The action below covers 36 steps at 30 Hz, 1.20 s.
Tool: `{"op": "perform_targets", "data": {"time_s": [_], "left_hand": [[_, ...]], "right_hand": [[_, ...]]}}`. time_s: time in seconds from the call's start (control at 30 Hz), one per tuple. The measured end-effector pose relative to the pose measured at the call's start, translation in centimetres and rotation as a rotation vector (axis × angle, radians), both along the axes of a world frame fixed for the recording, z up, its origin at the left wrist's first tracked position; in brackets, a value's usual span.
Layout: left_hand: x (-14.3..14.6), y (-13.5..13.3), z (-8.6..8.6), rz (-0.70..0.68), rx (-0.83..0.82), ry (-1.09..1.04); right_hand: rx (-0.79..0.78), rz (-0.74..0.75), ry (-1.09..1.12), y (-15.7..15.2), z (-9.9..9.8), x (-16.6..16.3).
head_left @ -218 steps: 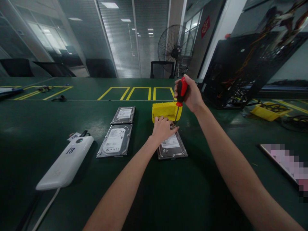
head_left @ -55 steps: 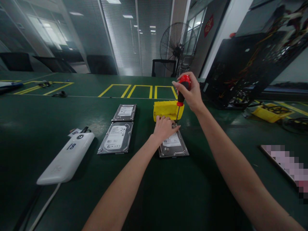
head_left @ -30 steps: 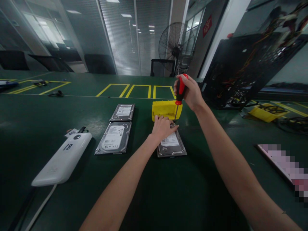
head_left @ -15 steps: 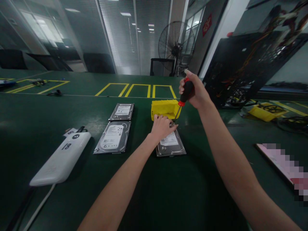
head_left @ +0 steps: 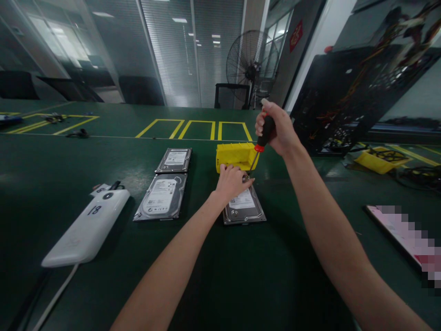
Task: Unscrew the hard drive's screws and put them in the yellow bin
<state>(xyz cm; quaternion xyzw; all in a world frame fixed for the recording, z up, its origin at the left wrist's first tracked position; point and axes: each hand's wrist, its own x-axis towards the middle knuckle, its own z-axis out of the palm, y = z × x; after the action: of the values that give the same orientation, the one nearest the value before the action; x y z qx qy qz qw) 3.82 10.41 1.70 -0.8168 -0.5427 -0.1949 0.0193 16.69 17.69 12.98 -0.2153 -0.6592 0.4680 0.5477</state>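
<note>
My right hand point(head_left: 278, 129) is closed round the red and black handle of a screwdriver point(head_left: 262, 138). The tool leans to the right, and its tip rests at the far end of a hard drive point(head_left: 244, 207) lying flat on the green table. My left hand point(head_left: 232, 181) presses down on that far end, fingers curled close by the tip; whether they pinch anything is hidden. A yellow plastic box point(head_left: 234, 156) stands just behind the drive.
Two more hard drives point(head_left: 161, 201) point(head_left: 174, 159) lie to the left. A white device marked 18 point(head_left: 87, 227) with a cable sits at the near left. A black open computer case point(head_left: 347, 96) stands at the right, a yellow tray point(head_left: 377, 162) beyond, a flat pixelated object point(head_left: 406, 234) near right.
The screwdriver has tipped from nearly upright to leaning right, with my right hand shifted right and regripped on the handle. My left hand stays on the drive.
</note>
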Motion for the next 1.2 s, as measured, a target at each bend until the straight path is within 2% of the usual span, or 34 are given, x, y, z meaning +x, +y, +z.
{"op": "perform_targets", "data": {"time_s": [0.1,0.4,0.7,0.8,0.97,1.1,1.2], "left_hand": [[0.0,0.1,-0.1,0.004,-0.001,0.008],[-0.1,0.4,-0.5,-0.004,0.019,0.0],[-0.1,0.4,-0.5,-0.02,0.012,-0.023],[-0.1,0.4,-0.3,-0.024,-0.001,-0.022],[0.0,0.3,-0.1,-0.017,-0.023,-0.011],[-0.1,0.3,-0.1,-0.017,-0.026,-0.024],[-0.1,0.3,-0.2,-0.024,-0.019,-0.031]], "right_hand": [[0.048,-0.025,-0.066,-0.4,-0.1,0.0],[0.142,0.02,-0.205,-0.4,0.0,0.4],[0.298,-0.221,-0.189,0.0,-0.5,-0.3],[0.332,-0.242,-0.188,0.0,-0.7,-0.6],[0.308,-0.24,-0.183,0.3,-0.8,-0.5],[0.217,-0.184,-0.208,0.3,-0.5,-0.2],[0.212,-0.158,-0.225,0.0,-0.4,0.0]]}}
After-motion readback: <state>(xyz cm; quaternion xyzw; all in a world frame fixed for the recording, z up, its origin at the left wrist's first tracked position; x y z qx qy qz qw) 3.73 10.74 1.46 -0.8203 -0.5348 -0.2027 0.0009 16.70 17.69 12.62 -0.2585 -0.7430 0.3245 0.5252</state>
